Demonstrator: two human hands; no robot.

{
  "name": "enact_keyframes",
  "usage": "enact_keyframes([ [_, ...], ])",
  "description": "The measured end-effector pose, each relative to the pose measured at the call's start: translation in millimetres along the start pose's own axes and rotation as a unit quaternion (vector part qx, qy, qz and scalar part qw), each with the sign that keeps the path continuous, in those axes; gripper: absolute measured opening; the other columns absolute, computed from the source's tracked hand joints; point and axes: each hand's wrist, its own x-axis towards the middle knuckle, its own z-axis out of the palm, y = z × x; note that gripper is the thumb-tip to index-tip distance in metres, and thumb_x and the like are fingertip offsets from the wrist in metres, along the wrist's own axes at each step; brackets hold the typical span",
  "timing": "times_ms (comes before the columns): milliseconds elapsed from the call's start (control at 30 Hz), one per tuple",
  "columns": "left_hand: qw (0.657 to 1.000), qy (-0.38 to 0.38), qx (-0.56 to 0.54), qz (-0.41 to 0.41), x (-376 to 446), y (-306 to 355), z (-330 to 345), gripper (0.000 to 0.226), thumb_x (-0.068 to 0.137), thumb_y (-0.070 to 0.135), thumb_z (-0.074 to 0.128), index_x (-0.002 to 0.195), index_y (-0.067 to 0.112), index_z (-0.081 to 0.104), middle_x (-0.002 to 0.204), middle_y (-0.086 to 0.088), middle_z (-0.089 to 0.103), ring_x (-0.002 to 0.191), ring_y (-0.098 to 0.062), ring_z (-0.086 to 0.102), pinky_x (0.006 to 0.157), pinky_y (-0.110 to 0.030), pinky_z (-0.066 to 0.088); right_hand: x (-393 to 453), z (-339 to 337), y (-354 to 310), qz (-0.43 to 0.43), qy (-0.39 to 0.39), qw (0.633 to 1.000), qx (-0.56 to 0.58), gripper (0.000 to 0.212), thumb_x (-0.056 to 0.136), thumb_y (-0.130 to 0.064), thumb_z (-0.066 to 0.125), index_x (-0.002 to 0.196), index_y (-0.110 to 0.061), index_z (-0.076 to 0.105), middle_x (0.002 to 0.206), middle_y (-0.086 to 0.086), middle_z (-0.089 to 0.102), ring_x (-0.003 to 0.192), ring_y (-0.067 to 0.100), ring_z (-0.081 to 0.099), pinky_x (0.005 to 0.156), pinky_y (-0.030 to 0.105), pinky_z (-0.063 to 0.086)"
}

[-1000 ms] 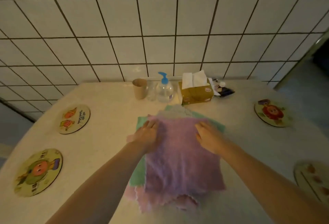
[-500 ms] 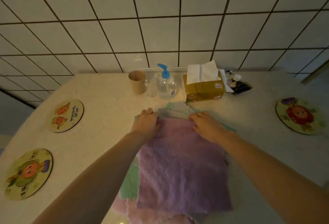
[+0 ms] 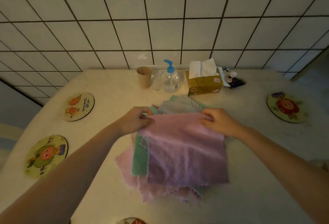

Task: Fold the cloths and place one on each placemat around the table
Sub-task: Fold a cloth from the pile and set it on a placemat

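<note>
The table holds a pile of cloths in its middle. The purple cloth on top looks soft, light and floppy, so its far corners are good places to hold. Earlier both hands lay flat. Now the left hand and right hand each pinch a far corner and lift it.

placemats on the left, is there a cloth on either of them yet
No, both left placemats lie bare, and the cloths are in the pile at the table's middle.
</note>
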Motion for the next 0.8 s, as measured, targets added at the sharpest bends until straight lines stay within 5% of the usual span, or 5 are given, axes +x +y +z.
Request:
enact_keyframes([
  [267,0.98,-0.1,-0.152,-0.084,-136,-51,-74,0.021,0.089,0.015,0.065,0.097,-0.004,0.068,0.093,-0.029,0.066,0.082,-0.025,0.061,0.077,-0.037,0.048,-42,18,-140,-0.055,-0.062,0.995,0.048,0.036,0.085,-0.029,0.066,0.075,0.004,0.056,0.058,-0.001,0.043,0.047,0.0,0.039,0.05,0.013,0.034],
  [367,0.99,-0.028,-0.102,-0.094,-179,-79,-107,0.018,0.087,0.024,0.067,0.094,0.009,0.072,0.09,-0.025,0.066,0.069,-0.02,0.061,0.062,-0.031,0.051,-42,41,-193,-0.094,-0.029,0.995,0.023,0.03,0.084,-0.03,0.067,0.078,0.0,0.062,0.067,0.008,0.056,0.058,0.007,0.048,0.055,0.011,0.036],
  [467,0.992,0.1,-0.015,-0.078,-219,-110,-147,0.012,0.085,0.027,0.065,0.088,0.019,0.072,0.088,-0.022,0.068,0.071,-0.034,0.061,0.069,-0.05,0.053,-33,73,-243,-0.127,0.035,0.991,-0.01,0.02,0.084,-0.026,0.067,0.078,-0.007,0.063,0.073,0.005,0.06,0.07,0.014,0.054,0.064,0.025,0.04],
  [667,0.944,0.304,0.125,0.026,-279,-130,-197,0.021,0.093,0.005,0.052,0.106,0.01,0.068,0.093,0.002,0.063,0.088,-0.013,0.054,0.078,-0.023,0.037,-36,122,-324,-0.199,0.183,0.963,-0.022,0.009,0.086,-0.021,0.064,0.087,-0.012,0.064,0.079,-0.002,0.063,0.074,0.015,0.057,0.066,0.031,0.044],
  [800,0.922,0.329,0.193,0.071,-330,-167,-187,0.025,0.093,0.003,0.053,0.111,0.01,0.068,0.103,-0.001,0.071,0.093,-0.017,0.063,0.084,-0.023,0.042,-60,168,-337,-0.198,0.208,0.957,-0.023,0.005,0.085,-0.019,0.064,0.089,-0.017,0.061,0.084,0.0,0.062,0.078,0.017,0.056,0.066,0.035,0.044],
])
